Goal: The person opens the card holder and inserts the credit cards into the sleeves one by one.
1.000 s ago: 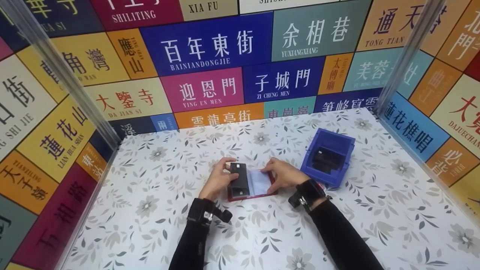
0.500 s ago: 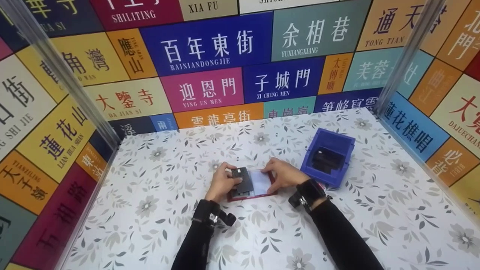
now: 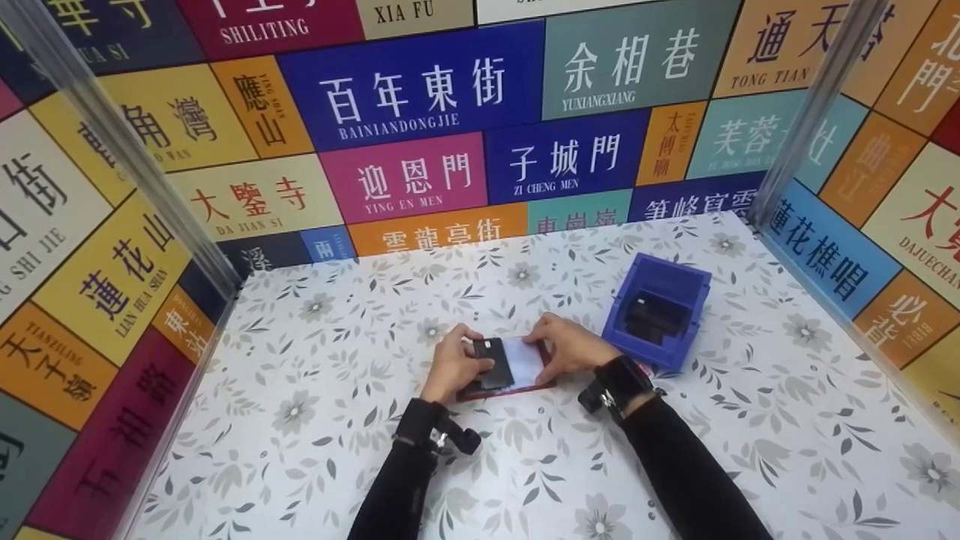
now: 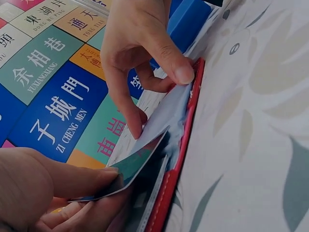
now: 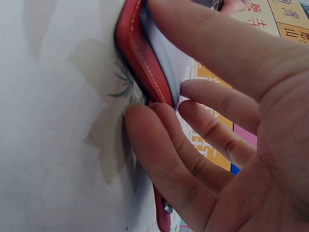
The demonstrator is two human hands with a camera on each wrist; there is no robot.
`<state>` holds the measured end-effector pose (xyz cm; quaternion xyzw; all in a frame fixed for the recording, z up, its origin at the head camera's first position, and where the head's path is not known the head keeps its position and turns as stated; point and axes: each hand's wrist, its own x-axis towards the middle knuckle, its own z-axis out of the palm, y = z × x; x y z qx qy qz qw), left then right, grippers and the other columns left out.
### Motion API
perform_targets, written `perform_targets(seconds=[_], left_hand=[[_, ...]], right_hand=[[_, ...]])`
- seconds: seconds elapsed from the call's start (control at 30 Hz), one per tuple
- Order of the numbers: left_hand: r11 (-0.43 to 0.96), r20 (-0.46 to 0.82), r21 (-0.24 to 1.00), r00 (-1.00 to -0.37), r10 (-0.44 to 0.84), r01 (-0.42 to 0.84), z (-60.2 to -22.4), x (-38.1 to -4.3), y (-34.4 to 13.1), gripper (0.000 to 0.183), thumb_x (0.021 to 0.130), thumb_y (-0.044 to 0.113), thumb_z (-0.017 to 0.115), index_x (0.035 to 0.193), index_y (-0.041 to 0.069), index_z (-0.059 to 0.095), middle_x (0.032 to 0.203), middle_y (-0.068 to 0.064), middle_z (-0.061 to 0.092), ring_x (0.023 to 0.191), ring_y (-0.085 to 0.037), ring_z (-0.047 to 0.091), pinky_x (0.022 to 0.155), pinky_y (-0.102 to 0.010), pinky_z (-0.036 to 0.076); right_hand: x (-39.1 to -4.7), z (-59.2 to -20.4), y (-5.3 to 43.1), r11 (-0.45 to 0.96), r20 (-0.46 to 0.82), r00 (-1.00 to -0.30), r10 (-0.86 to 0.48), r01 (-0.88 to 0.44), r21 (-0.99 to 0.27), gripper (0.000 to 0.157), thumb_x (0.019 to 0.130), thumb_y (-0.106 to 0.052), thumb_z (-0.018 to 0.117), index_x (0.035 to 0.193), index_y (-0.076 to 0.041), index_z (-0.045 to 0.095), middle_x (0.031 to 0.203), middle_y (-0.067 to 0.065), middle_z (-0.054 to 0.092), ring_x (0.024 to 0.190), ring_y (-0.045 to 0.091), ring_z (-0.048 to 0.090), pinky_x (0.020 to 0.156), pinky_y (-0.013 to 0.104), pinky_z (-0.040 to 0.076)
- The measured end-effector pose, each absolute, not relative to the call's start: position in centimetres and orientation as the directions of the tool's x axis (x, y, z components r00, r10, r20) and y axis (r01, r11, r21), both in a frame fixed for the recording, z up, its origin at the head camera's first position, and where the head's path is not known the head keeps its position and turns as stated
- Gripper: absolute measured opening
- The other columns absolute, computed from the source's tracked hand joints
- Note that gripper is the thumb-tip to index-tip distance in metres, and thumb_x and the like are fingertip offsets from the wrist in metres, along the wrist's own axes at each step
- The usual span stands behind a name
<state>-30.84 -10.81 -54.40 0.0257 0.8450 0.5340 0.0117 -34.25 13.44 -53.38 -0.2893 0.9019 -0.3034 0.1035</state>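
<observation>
And here a thin, dark plastic card (image 3: pixel 498 365) is pinched between thumb and fingers of the left hand (image 3: pixel 454 365), visibly bowed, right over the open red leather card holder with pale stitching (image 5: pixel 157 79), which lies on the white flower-patterned tabletop (image 3: pixel 510 480). The holder's right side is gripped by the right hand (image 3: pixel 571 349), thumb at the near edge. For neat work, the card is best held flatter and square to the clear plastic sleeves (image 4: pixel 169 108); that soft film could easily be snagged by a corner.
</observation>
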Motion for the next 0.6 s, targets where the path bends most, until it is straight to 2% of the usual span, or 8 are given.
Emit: perform_targets(seconds=[0.17,0.37,0.5,0.6], left_hand=[[0.425,-0.013,0.905,-0.999,0.049,0.009,-54.3,-30.6,-10.4,0.041,0.078,-0.007,0.082,0.113,-0.001,0.062,0.074,-0.006,0.065,0.061,-0.014,0.064,0.057,-0.026,0.058],[0.415,-0.022,0.91,-0.999,0.043,-0.002,-54.5,-30.4,-9.7,0.041,0.078,-0.004,0.083,0.114,-0.003,0.063,0.076,-0.003,0.057,0.054,-0.013,0.061,0.051,-0.026,0.057],[0.504,0.036,0.862,-0.999,0.029,0.046,-54.8,-30.3,-8.7,0.042,0.079,0.004,0.087,0.116,-0.001,0.067,0.087,-0.009,0.066,0.07,-0.017,0.065,0.069,-0.032,0.06],[0.568,0.121,0.816,-0.992,0.018,0.11,-55.1,-30.2,-8.0,0.043,0.078,0.01,0.089,0.115,0.0,0.07,0.091,-0.012,0.07,0.081,-0.021,0.066,0.081,-0.038,0.057]], right_hand=[[-34.3,-53.4,13.4,0.64,0.004,-0.806,-0.592,-0.472,-0.606,0.076,0.063,-0.024,0.1,0.13,-0.003,0.071,0.113,0.014,0.06,0.095,0.029,0.059,0.08,0.032,0.049],[-34.3,-53.4,13.5,0.63,0.024,-0.799,-0.601,-0.492,-0.6,0.075,0.063,-0.024,0.1,0.129,-0.001,0.071,0.11,0.015,0.06,0.092,0.029,0.059,0.077,0.029,0.047],[-34.2,-53.4,13.6,0.623,0.031,-0.797,-0.603,-0.495,-0.606,0.076,0.063,-0.022,0.1,0.129,0.001,0.071,0.11,0.016,0.06,0.091,0.03,0.059,0.077,0.029,0.047],[-34.3,-53.6,13.7,0.613,0.048,-0.79,-0.611,-0.511,-0.603,0.076,0.062,-0.022,0.1,0.128,0.002,0.071,0.109,0.017,0.06,0.09,0.031,0.059,0.076,0.029,0.047]])
